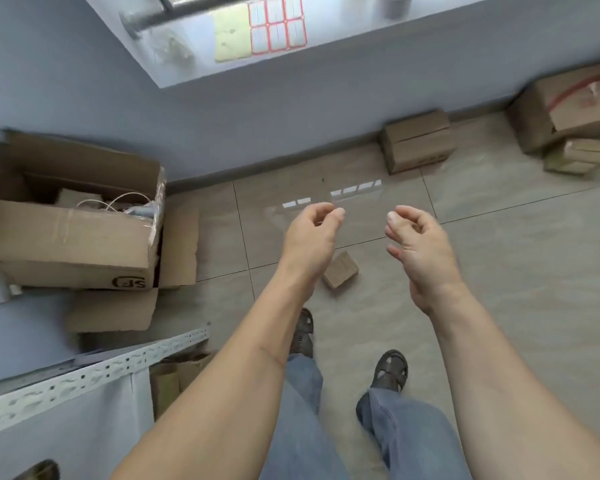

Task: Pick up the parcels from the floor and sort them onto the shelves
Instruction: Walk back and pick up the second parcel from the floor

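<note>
A small brown cardboard parcel [341, 270] lies on the tiled floor just below and between my hands. My left hand [314, 237] hovers above its left side, fingers curled and empty. My right hand [420, 244] is held to the right of it, fingers loosely bent, holding nothing. A medium cardboard box [417, 142] stands against the wall further back. More parcels, a large box [565, 105] with smaller ones [582, 155] in front, sit at the far right. A white perforated shelf rail [94, 372] runs across the lower left.
A big open carton [66, 223] with cords and paper inside stands at the left by the wall. A window sill [257, 32] with label sheets is above. My two feet in sandals [390, 370] stand on the floor tiles.
</note>
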